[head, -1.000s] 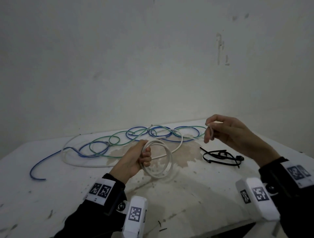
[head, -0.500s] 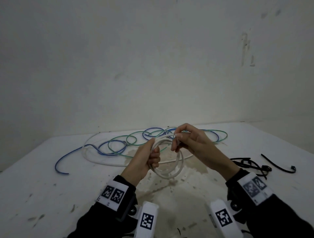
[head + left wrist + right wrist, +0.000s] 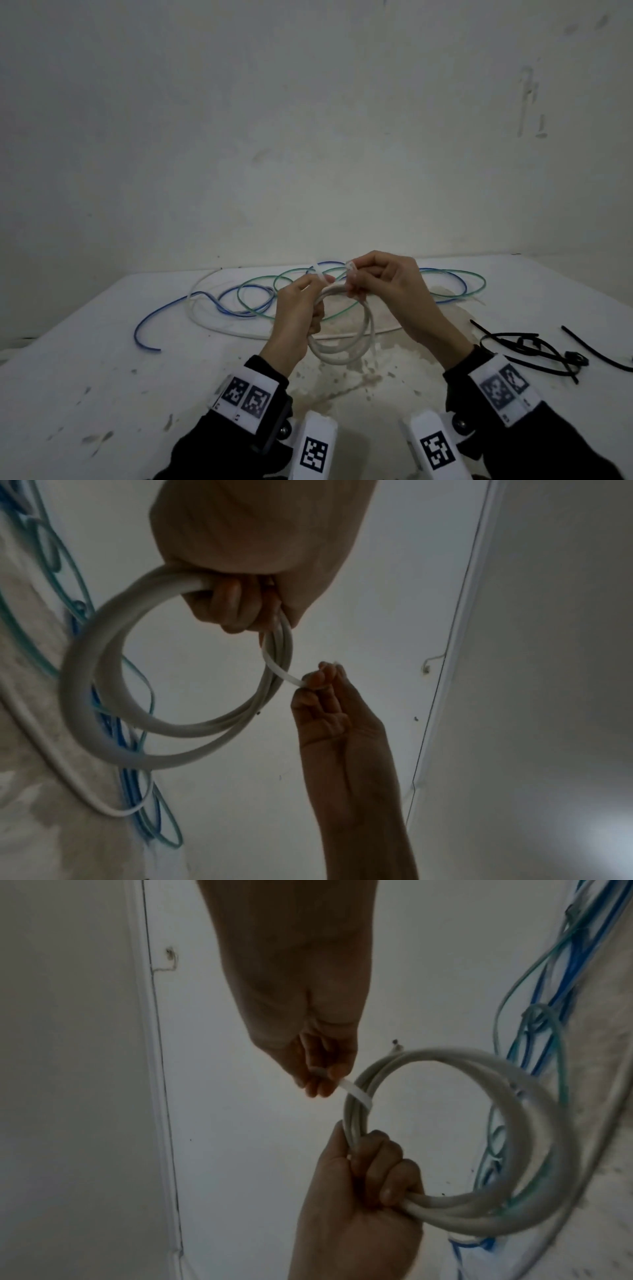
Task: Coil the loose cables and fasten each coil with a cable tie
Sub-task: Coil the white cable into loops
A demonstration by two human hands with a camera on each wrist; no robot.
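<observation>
Left hand (image 3: 297, 318) grips white cable coil (image 3: 346, 353) above the surface (image 3: 102, 377); right hand (image 3: 387, 291) pinches white cable tie (image 3: 356, 1095) looped round it. Blue cable (image 3: 164, 308), green cable (image 3: 476, 277) and black cable ties (image 3: 527, 346) lie on stained white surface; bare wall (image 3: 308, 137) behind.

Counter (image 3: 85, 394): white top, scuffed and speckled, with a brownish stain patch at centre; far edge meets a pale wall. Lying on it, far centre: blue cable (image 3: 161, 308), loose loops, one free end trailing toward the near left; green cable (image 3: 478, 286), loose loops tangled over the blue; white cable (image 3: 205, 315), a wide flat loop around both. Right side: a cluster of black cable ties (image 3: 524, 349); one single black cable tie (image 3: 596, 349) lies just beyond them at the right edge.
</observation>
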